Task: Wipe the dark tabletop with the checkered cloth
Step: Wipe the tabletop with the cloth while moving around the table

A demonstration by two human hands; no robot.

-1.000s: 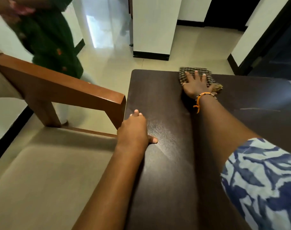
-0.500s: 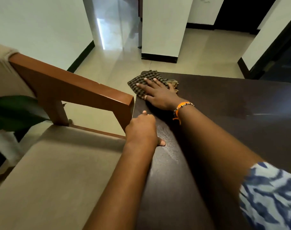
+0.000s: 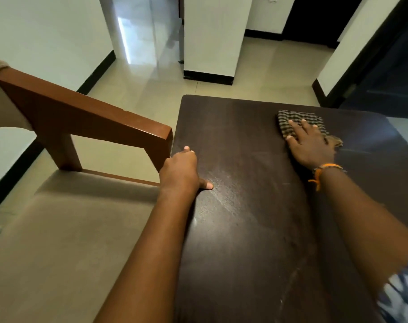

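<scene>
The dark tabletop [image 3: 256, 229] fills the right half of the view, with pale dusty streaks near its middle. A brown checkered cloth [image 3: 294, 118] lies flat on its far right part. My right hand [image 3: 311, 145], with an orange band at the wrist, presses down on the cloth with straight, spread fingers. My left hand [image 3: 183, 170] grips the table's left edge, thumb on top of the surface and fingers curled over the side.
A wooden armchair with a brown armrest [image 3: 86, 117] and a beige seat cushion [image 3: 58, 241] stands tight against the table's left edge. Beyond the table lie glossy floor tiles, a white pillar [image 3: 212, 38] and a dark doorway at the right.
My right hand has slid the cloth from the table's far left corner rightward to the far right part. My left hand stays on the left edge.
</scene>
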